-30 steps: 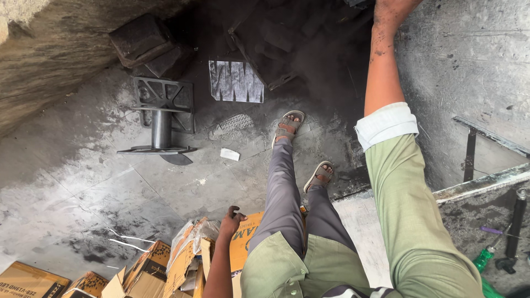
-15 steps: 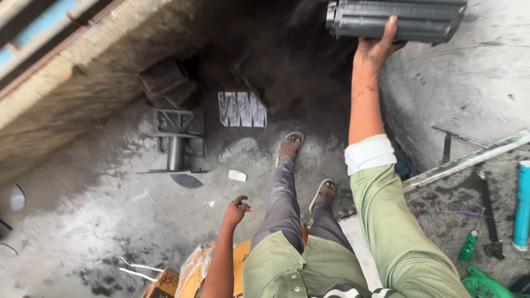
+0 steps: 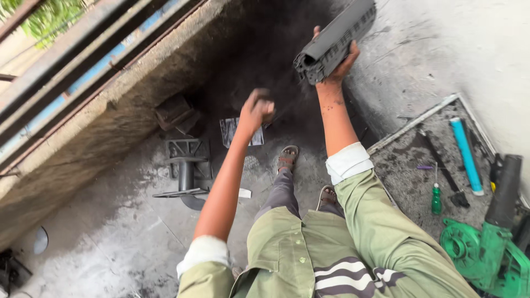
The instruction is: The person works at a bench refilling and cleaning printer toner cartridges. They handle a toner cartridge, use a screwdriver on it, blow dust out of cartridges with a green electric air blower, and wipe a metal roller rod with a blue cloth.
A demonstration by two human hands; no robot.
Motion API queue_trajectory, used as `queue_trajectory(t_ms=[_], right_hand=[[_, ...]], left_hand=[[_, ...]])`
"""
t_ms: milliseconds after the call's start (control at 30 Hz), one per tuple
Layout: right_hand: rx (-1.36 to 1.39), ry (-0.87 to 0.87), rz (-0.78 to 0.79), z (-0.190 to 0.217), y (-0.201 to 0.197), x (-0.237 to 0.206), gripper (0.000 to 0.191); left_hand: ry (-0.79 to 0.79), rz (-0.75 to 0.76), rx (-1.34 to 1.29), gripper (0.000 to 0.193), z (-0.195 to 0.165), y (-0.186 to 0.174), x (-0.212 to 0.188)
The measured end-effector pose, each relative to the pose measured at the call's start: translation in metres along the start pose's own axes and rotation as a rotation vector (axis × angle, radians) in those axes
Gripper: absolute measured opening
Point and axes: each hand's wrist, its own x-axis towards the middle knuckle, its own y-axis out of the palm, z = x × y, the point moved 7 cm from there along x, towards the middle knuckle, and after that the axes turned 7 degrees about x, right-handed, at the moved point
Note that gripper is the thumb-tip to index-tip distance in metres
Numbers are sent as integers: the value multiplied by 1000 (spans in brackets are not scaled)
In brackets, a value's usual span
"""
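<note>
- The right hand (image 3: 338,62) is clamped around the lower end of a long dark grey ribbed plastic cartridge (image 3: 335,40), held up at arm's length and tilted, its open end pointing down toward the blackened floor (image 3: 110,237).
- The left hand (image 3: 256,108) is curled shut into a loose fist just beside and below the cartridge. It is blurred, so I cannot be sure, but it may hold something small and dark.
- A faint dark haze hangs between the fist and the cartridge's end. It looks to me like powder coming off it.
- To do this well, I'd judge the cartridge should stay well out from the olive-green shirt (image 3: 298,259), with its mouth kept low.
- Room to the front is limited: a rough concrete wall (image 3: 110,121) runs diagonally on the left, with a black metal bracket stand (image 3: 186,174) and a dark box (image 3: 175,111) at its foot.
- The sandalled feet (image 3: 287,159) stand near a small printed sheet (image 3: 232,131).
- On the right, a raised metal-edged tray (image 3: 414,118) bears a light blue tube (image 3: 465,154), a small green bottle (image 3: 436,200) and a green blower (image 3: 486,248). The right elbow swings close to its rim.
- The clearest space is the bare floor low on the left.
</note>
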Motion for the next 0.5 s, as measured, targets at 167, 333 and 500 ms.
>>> queue_trajectory(t_ms=[167,333,500], right_hand=[[110,119,-131,-1,21,-11,82],[-211,95,176,-1,61,-24,71],[-422,95,339,-7,88,-24,67]], left_hand=[[-524,212,-353,49,-70,30,68],[-296,361,-76,58,-105,64,120],[-567,450,-169,102,-97,87,116]])
